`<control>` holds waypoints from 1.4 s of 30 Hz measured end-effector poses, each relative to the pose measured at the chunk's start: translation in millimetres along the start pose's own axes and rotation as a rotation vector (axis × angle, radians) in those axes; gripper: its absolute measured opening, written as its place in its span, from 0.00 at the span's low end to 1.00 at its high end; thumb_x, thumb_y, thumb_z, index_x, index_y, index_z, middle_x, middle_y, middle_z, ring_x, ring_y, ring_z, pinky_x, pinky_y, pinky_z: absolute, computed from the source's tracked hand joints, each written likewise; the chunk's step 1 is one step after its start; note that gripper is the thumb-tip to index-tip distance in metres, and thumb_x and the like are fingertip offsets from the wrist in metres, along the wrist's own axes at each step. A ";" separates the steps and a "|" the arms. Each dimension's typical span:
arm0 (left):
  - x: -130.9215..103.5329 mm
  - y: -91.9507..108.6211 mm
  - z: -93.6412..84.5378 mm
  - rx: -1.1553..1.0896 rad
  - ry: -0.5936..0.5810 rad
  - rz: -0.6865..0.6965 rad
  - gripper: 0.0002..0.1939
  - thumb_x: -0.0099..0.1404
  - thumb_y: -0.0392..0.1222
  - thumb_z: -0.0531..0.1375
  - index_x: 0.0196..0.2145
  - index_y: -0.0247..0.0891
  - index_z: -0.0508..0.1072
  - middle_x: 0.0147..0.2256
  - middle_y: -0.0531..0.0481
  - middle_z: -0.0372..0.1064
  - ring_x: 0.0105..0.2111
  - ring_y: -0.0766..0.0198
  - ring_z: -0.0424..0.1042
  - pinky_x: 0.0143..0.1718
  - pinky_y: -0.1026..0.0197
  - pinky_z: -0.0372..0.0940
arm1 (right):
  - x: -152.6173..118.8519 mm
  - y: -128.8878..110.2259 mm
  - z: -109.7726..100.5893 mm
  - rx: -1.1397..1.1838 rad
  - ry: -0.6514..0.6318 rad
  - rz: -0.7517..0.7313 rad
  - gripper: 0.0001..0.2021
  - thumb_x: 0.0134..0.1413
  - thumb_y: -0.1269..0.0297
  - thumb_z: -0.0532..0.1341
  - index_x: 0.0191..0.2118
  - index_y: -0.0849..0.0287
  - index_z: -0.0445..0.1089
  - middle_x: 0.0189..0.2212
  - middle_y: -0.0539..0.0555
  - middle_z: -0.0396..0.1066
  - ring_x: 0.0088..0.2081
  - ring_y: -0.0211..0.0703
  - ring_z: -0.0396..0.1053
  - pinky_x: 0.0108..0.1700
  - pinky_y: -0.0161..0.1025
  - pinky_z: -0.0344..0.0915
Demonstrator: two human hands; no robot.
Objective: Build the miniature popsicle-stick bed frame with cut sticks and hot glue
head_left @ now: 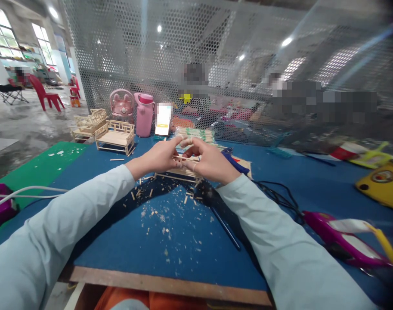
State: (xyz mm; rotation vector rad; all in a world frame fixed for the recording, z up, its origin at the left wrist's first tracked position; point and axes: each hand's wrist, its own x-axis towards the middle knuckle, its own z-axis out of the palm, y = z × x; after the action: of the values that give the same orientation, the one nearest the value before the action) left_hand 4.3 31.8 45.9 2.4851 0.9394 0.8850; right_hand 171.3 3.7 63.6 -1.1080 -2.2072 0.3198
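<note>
My left hand [158, 156] and my right hand [214, 162] meet at the middle of the table, fingertips almost touching. Pinched between them is a thin pale wooden stick [184, 158], lying roughly level. Right below sits a small bench-like frame of wooden sticks [178, 176], partly covered by my hands. Both hands have curled fingers, and some fingertips are hidden. Behind them lies a bundle of green-marked sticks [196, 134] in clear wrapping. A finished-looking miniature wooden bench [115, 137] stands to the left, with another small stick-built piece [89, 124] behind it.
Stick offcuts [151, 193] and flakes litter the blue tabletop [119, 249]. A dark pen-like tool [227, 228] lies near my right forearm. Purple glue-gun-like tools [345, 239] with cords lie at both sides. A pink bottle [144, 115] and lit phone [163, 119] stand before the mesh screen [125, 51].
</note>
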 end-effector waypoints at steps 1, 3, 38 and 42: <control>0.1 -0.1 0.4 0.001 0.000 0.005 0.37 0.50 0.34 0.62 0.57 0.36 0.53 0.37 0.44 0.71 0.35 0.57 0.72 0.34 0.58 0.64 | 0.0 -1.1 0.7 -0.014 0.017 -0.003 0.16 0.42 0.72 0.60 0.40 0.57 0.62 0.28 0.50 0.70 0.30 0.40 0.68 0.33 0.39 0.64; 0.0 0.9 0.5 0.007 -0.003 0.002 0.37 0.50 0.33 0.61 0.57 0.35 0.52 0.36 0.44 0.72 0.35 0.56 0.72 0.34 0.58 0.64 | 0.3 -2.9 2.2 -0.036 0.041 -0.006 0.14 0.43 0.72 0.60 0.39 0.57 0.63 0.27 0.49 0.70 0.28 0.40 0.68 0.33 0.39 0.63; -3.2 0.8 -0.8 0.053 0.002 0.044 0.35 0.50 0.33 0.62 0.55 0.33 0.56 0.44 0.40 0.70 0.37 0.59 0.72 0.37 0.59 0.63 | 0.0 7.5 13.6 0.190 0.021 0.013 0.15 0.41 0.76 0.57 0.38 0.58 0.61 0.26 0.47 0.68 0.27 0.37 0.66 0.32 0.37 0.62; -2.6 -0.8 0.5 0.047 0.003 0.056 0.34 0.51 0.35 0.61 0.55 0.35 0.56 0.42 0.41 0.70 0.36 0.60 0.72 0.35 0.61 0.63 | -0.5 6.3 14.4 0.168 0.025 0.030 0.15 0.41 0.73 0.58 0.39 0.58 0.61 0.25 0.47 0.67 0.27 0.37 0.65 0.32 0.37 0.61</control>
State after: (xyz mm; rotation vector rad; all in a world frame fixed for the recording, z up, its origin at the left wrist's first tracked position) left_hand 2.7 30.5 44.0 2.5620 0.9058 0.8948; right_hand 166.3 8.2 49.4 -1.0488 -2.1008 0.4926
